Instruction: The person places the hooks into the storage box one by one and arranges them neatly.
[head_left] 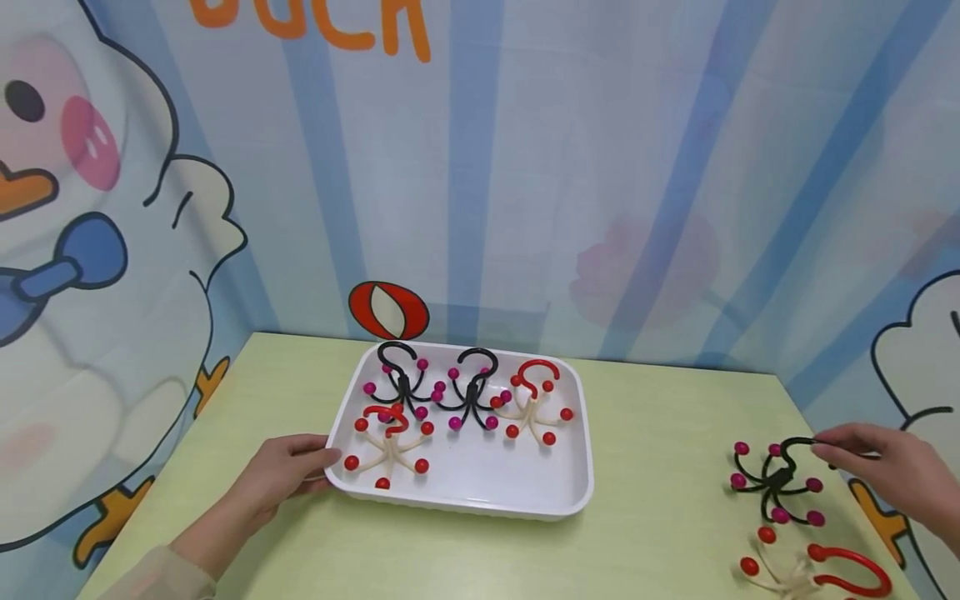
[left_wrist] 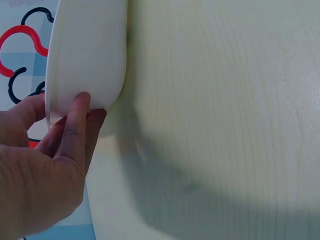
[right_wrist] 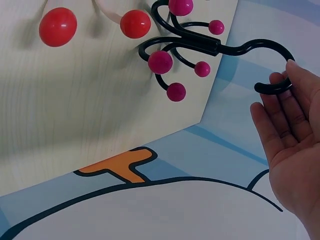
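Note:
A white rectangular tray (head_left: 487, 479) lies on the table, my left hand (head_left: 288, 471) gripping its near left corner. In the left wrist view, that hand's fingers (left_wrist: 75, 120) press the tray's outer wall. Inside the tray are two black hook hangers (head_left: 471, 396) with magenta ball tips and two cream ones (head_left: 390, 450) with red hooks and red balls. Over at the right, my right hand (head_left: 888, 467) pinches the curved hook of another black hook hanger (head_left: 780, 479). The right wrist view shows thumb and fingers at the bend of that hook (right_wrist: 275, 87).
Another cream hook hanger (head_left: 798, 579) with a red hook lies at the near right, partly cut off by the frame. The pale green table (head_left: 660, 467) ends at a printed blue striped curtain (head_left: 525, 167) behind and at both sides.

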